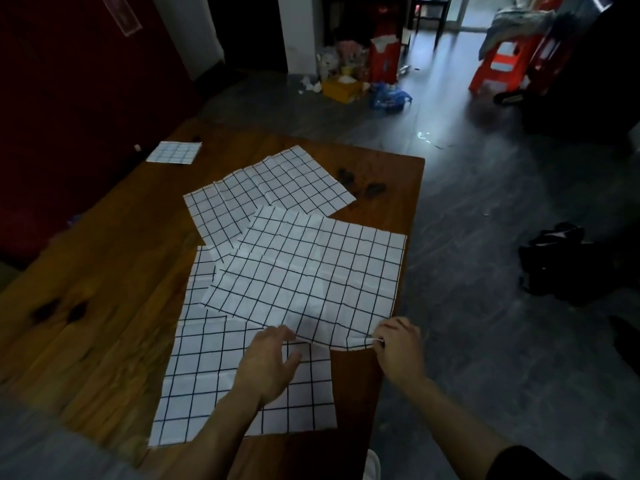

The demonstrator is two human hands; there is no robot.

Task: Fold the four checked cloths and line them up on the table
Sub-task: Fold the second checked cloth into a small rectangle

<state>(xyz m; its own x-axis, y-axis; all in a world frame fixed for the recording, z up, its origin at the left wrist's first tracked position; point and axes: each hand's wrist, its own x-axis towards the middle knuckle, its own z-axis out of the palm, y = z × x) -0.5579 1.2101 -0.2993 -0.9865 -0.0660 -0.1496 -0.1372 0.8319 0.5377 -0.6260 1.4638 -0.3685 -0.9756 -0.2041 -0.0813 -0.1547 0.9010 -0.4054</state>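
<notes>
Wooden table (104, 271) carries four checked cloths: folded cloth (174, 152) small at the far left corner, far cloth (273, 188) spread flat mid-table, top cloth (311, 275) lying over its near edge and over the near cloth (242, 386), which lies flat by the near edge. Right hand (398, 344) grip pinches the top cloth's near right corner at the table's right edge; left hand (270, 362) reaches over the near cloth, fingertips under or at the top cloth's near edge, grip loosely curled, cannot tell if it holds. Floor (485, 202) beyond has clutter, red stools (502, 64).
</notes>
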